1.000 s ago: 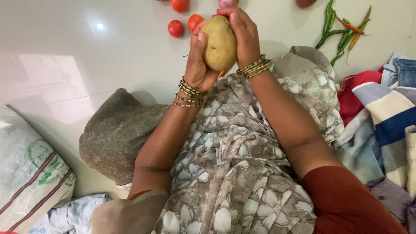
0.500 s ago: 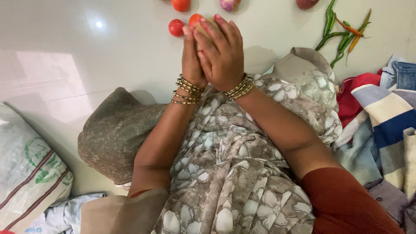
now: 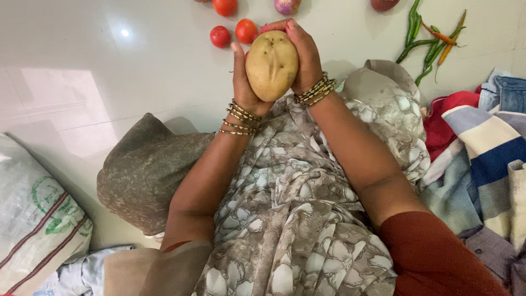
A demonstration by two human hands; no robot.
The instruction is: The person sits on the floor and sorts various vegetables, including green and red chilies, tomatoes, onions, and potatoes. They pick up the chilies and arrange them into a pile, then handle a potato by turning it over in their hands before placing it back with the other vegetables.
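Note:
A large tan potato (image 3: 272,64) with small dark eyes is held upright between both hands above my lap. My left hand (image 3: 244,82) cups its left side and underside. My right hand (image 3: 304,52) wraps its right side, fingertips over the top. Gold bangles ring both wrists. Below the hands lies my grey-and-white floral garment (image 3: 296,203).
On the white floor beyond the hands lie red tomatoes (image 3: 220,36), a purple onion (image 3: 286,5) and several green and orange chillies (image 3: 424,38). A pile of coloured clothes (image 3: 482,148) is at the right. A woven sack (image 3: 33,219) lies at lower left.
Half a second ago both hands covered the potato, backs toward the camera. They have turned, and the potato now faces me in full view.

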